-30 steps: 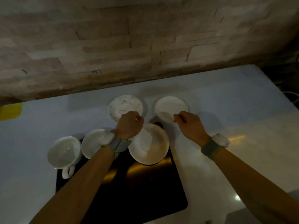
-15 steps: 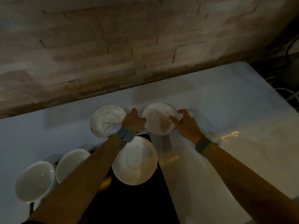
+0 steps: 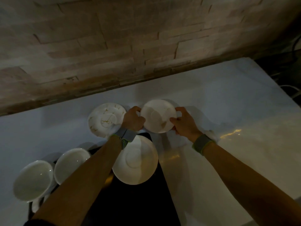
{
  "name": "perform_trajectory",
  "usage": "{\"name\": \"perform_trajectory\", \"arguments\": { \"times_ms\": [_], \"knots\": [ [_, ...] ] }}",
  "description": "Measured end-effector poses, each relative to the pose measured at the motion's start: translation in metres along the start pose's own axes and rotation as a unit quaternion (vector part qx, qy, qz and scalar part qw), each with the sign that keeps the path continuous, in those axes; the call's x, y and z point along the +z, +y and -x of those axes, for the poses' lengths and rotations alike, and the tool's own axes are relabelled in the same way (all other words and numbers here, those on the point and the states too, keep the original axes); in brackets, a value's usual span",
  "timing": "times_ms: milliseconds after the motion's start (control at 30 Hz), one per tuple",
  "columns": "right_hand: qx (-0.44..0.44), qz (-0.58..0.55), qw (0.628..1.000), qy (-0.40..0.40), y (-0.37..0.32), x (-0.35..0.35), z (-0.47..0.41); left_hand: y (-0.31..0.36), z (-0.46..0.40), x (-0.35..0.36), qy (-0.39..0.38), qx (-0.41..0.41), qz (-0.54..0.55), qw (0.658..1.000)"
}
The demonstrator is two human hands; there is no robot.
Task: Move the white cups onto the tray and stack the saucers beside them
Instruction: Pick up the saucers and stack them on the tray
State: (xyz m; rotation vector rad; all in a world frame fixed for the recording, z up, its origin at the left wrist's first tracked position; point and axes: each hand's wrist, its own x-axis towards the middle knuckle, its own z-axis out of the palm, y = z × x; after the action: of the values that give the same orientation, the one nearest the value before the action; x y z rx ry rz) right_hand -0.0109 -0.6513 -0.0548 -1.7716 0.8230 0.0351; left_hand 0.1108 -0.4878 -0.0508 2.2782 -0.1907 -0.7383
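Both arms reach forward, left hand and right hand curled in facing grips.

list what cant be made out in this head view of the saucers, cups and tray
- Black tray: most of it is hidden under the forearms, and its near edge is cut off by the frame.
- Left white cup's handle: dim and partly hidden.
- Plain white saucer between both hands: lifted or still resting, cannot tell.

dim room; a pale brick wall rises behind a glossy white counter, cables at right.
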Motion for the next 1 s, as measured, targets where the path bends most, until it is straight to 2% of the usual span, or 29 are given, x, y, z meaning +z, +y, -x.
{"name": "perform_trajectory", "arguments": {
  "times_ms": [300, 400, 767, 1000],
  "knots": [
    [-0.055, 0.013, 0.998, 0.002, -0.021, 0.008, 0.027, -0.003, 0.036, -0.031, 0.015, 0.032, 0.031, 0.999],
    [-0.067, 0.024, 0.997, -0.003, -0.027, 0.019, 0.041, -0.013, 0.06, -0.043, 0.04, 0.025, 0.058, 0.997],
    [-0.142, 0.097, 0.985, -0.031, -0.01, 0.051, 0.093, -0.06, 0.135, -0.058, 0.022, -0.011, 0.113, 0.993],
    [-0.14, 0.101, 0.983, -0.061, 0.014, 0.067, 0.117, -0.097, 0.162, -0.045, 0.062, 0.037, 0.043, 0.996]
  ]
}}
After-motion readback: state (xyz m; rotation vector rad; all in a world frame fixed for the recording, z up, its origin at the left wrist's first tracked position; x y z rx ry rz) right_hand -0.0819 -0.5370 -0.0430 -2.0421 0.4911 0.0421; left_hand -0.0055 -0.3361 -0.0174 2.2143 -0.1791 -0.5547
